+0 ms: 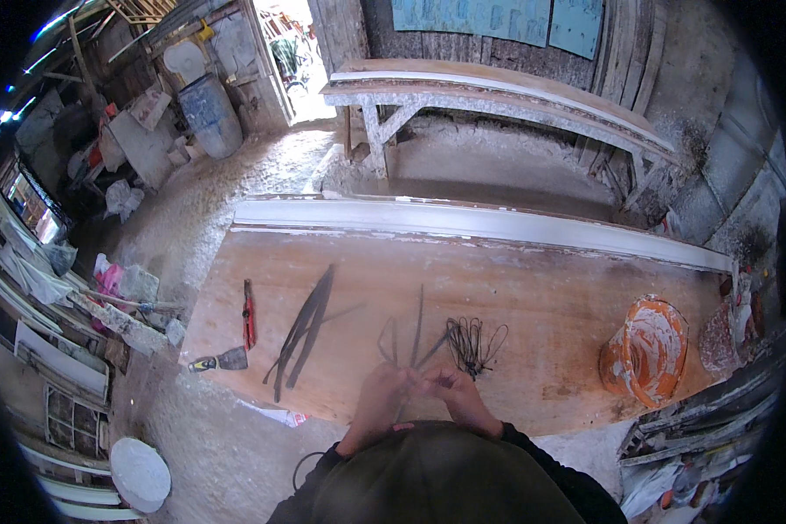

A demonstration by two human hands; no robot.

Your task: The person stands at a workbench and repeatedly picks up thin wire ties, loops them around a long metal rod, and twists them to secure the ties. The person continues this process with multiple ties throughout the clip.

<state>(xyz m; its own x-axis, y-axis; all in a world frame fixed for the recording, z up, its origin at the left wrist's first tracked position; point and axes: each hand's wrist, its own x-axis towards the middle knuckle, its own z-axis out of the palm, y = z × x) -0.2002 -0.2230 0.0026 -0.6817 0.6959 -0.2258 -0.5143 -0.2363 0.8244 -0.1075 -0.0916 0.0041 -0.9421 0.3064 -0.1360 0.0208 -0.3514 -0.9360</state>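
Close to my body, at the table's near edge, my left hand [381,396] and my right hand [456,389] meet with fingers pinched together. Thin dark strips [418,321] come out from between them and fan forward over the wood. Both hands grip these strips; where exactly each one is held is hidden by the fingers. Just ahead of my right hand lies a looped bundle of thin black wire [472,351]. Left of my hands, several longer, flat dark strips [309,334] lie in a loose pile on the table.
The wooden tabletop [550,349] carries a red-handled tool [249,316] and a putty knife [230,359] at left. An orange bucket [616,360] smeared white stands at right. A long white moulding [480,220] runs along the far edge. Beyond is a bench [498,103].
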